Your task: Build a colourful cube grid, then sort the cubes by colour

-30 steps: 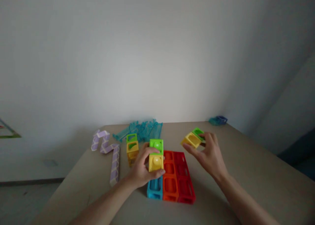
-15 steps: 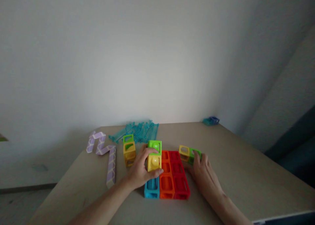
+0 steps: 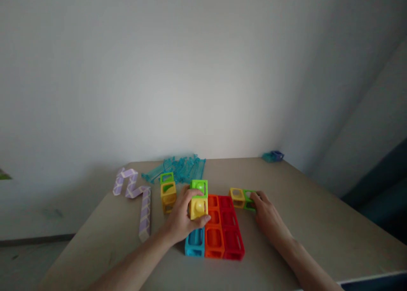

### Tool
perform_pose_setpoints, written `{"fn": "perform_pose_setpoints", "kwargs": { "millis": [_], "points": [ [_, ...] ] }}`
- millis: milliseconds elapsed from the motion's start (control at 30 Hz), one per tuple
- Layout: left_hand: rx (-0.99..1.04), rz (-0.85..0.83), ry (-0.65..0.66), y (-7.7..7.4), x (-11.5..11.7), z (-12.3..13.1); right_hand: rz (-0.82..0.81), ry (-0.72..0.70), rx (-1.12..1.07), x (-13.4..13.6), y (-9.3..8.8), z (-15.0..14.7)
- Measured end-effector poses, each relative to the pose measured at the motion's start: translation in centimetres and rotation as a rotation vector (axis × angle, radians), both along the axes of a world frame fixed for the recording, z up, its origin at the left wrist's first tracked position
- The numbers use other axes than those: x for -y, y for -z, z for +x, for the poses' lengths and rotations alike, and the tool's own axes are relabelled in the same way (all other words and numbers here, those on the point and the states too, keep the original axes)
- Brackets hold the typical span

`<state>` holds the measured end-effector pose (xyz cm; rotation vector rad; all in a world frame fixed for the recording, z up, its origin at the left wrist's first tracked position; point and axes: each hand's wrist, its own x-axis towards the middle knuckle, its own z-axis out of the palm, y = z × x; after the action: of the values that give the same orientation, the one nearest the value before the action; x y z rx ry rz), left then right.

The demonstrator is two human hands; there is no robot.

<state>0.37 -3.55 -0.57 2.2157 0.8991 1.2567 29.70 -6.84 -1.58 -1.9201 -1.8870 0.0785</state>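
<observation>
My left hand (image 3: 181, 219) is closed around a joined pair of hollow cube blocks, a yellow one (image 3: 199, 207) in front and a green one (image 3: 203, 188) behind. They sit over or above the back of the blue column (image 3: 194, 242); whether they touch it I cannot tell. Alongside run an orange column (image 3: 214, 238) and a red column (image 3: 232, 236) of square-windowed blocks, side by side. My right hand (image 3: 269, 214) has its fingers closed on the right end of another pair, the green block (image 3: 248, 196), with a yellow block (image 3: 237, 196) attached at its left.
Left of my left hand stand more yellow blocks (image 3: 168, 195) with a green block (image 3: 166, 177) behind. A purple and white folding snake toy (image 3: 145, 214) lies at the left. Translucent teal pieces (image 3: 184, 169) are heaped by the wall, and a dark blue item (image 3: 277, 155) sits at the far right corner.
My right hand has shifted right and its fingers now bear on the green block's right end. The yellow-green pair there has turned slightly. My left hand keeps its hold.
</observation>
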Motion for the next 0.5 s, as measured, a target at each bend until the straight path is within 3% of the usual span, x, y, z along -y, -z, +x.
{"fn": "perform_pose_setpoints", "kwargs": {
  "millis": [300,500],
  "points": [
    [0.017,0.017,0.043,0.1,0.2,-0.2,0.068,-0.047,-0.046,0.0,0.8,0.4],
    [0.001,-0.121,0.243,-0.4,0.1,-0.2,0.095,-0.046,-0.027,-1.1,1.4,-0.6]
  ]
}}
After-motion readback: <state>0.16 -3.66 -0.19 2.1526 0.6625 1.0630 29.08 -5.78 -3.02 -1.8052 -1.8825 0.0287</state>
